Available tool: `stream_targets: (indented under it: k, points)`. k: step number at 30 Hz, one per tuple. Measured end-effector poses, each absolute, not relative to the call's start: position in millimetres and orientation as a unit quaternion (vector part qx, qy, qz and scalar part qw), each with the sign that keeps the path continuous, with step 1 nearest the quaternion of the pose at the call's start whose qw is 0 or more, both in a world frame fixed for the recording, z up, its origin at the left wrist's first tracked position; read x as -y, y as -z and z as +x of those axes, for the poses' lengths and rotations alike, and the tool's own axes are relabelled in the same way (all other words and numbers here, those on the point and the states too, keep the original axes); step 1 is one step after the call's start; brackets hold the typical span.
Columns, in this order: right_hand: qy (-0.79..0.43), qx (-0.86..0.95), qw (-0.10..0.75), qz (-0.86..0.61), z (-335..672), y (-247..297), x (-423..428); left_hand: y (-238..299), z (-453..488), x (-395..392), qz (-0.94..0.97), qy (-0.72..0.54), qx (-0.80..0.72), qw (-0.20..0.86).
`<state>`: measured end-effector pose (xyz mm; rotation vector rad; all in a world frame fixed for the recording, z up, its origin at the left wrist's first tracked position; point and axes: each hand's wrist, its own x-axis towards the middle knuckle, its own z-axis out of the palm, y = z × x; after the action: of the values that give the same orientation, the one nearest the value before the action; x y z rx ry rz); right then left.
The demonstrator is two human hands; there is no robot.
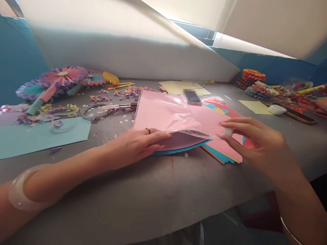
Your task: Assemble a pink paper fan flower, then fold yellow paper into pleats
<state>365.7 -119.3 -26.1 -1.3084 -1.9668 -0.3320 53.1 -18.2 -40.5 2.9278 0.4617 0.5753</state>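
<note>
A: How far has it got, starting from the left?

B: Well left of the plastic packet point(176, 112), finished paper fans point(61, 80) lie on the table point(153, 197). A teal sheet point(43, 136) is in front of them. Scissors point(107, 109) and cut scraps point(130, 92) are just left of the packet, so a good deal of cutting and folding looks done.

A: And the packet itself?

B: It's not emptied. A pink sheet point(153, 112) lies on top inside it, under the film. At its near mouth a purple sheet point(178, 141) bulges out over a blue one.

A: The hands?

B: The left hand point(135, 144) lies flat at the packet's near left corner, fingers stretched out and gripping nothing, their tips on the purple sheet. The right hand point(258, 143) is at the near right corner, thumb and fingertips pinched on a small white tab point(228, 132) at the film's edge.

A: Anything out already?

B: A fanned stack of loose sheets point(224, 153) pokes out from under the packet's right side. Yellow sheets point(176, 86) lie behind the packet, and folded stacks point(252, 81) are far right of it.
</note>
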Motion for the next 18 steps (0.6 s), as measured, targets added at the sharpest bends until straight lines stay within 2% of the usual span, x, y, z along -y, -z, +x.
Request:
stream_targets:
  k: [5,8,13,18]
  points:
    - [0.139,0.801,0.354,-0.463,337.3,1.3,109.5,40.0,52.9,19.2,0.969,-0.177,-0.159,0.063]
    - [0.132,0.793,0.342,-0.486,328.3,-5.8,103.9,39.2,52.7,19.6,0.972,-0.156,-0.164,0.066]
    - [0.057,0.77,0.344,-0.534,315.8,-10.6,99.9,41.6,52.0,19.5,0.974,-0.144,-0.162,0.066]
    - [-0.055,0.802,0.352,-0.48,313.5,-10.2,92.2,42.4,52.3,20.3,0.976,-0.14,-0.157,0.057]
